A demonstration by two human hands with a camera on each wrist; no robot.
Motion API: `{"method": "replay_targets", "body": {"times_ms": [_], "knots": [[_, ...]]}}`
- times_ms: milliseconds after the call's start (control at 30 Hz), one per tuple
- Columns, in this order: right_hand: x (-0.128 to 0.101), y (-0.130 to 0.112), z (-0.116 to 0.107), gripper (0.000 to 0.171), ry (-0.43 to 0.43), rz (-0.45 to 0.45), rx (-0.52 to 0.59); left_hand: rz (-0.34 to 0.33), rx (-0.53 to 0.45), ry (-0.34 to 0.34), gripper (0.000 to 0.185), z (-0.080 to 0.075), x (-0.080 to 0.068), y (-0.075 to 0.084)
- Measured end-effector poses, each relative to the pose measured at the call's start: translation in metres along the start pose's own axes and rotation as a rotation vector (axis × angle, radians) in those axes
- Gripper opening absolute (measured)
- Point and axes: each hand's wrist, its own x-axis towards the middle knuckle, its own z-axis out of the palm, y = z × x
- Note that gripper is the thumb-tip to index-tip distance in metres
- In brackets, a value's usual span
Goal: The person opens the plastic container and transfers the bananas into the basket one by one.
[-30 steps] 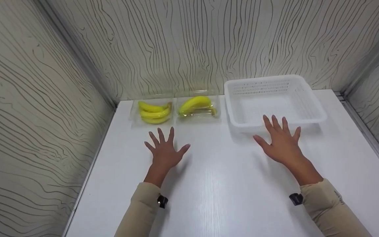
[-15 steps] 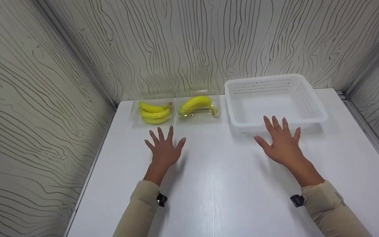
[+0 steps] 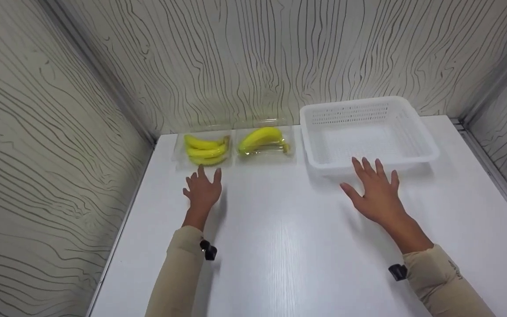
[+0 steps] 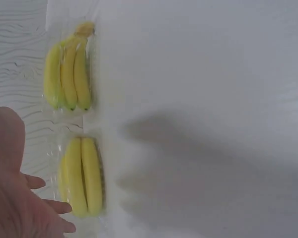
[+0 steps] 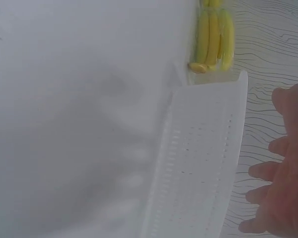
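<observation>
Two clear packs of yellow bananas lie at the far left of the white table [image 3: 280, 246]: a left pack [image 3: 206, 150] and a right pack [image 3: 262, 140]. My left hand [image 3: 201, 188] hovers just in front of the left pack with its fingers straight and holds nothing. In the left wrist view that hand [image 4: 12, 193] shows beside the nearer pack [image 4: 82, 176], with the other pack [image 4: 67, 74] beyond. My right hand [image 3: 374, 190] is spread flat in front of a white perforated basket [image 3: 414, 132], which holds nothing. The right wrist view shows the hand [image 5: 283, 203], the basket wall [image 5: 198, 163] and a banana pack [image 5: 214, 34].
Wood-grain patterned walls close in the table on the left, back and right. A metal strip runs along the table's right edge [image 3: 497, 178]. Bare white tabletop lies between and in front of both hands.
My left hand has moved forward and left toward the left banana pack, its fingers drawn closer together. The right hand has hardly moved.
</observation>
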Motion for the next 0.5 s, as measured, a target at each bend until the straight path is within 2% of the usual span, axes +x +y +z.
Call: {"method": "replay_targets", "body": {"times_ms": [200, 300, 400, 500], "knots": [[0.000, 0.001, 0.000, 0.081, 0.035, -0.007, 0.012, -0.117, -0.077, -0.009, 0.084, -0.012, 0.038, -0.019], [0.003, -0.001, 0.002, 0.078, 0.069, -0.013, 0.018, -0.160, -0.099, 0.008, 0.085, -0.022, 0.057, -0.025], [0.004, -0.001, 0.006, 0.073, 0.110, -0.027, 0.024, -0.139, -0.069, 0.024, 0.085, -0.028, 0.071, -0.026], [0.005, -0.001, 0.010, 0.070, 0.135, -0.041, 0.031, -0.043, 0.033, 0.012, 0.086, -0.031, 0.081, -0.024]]}}
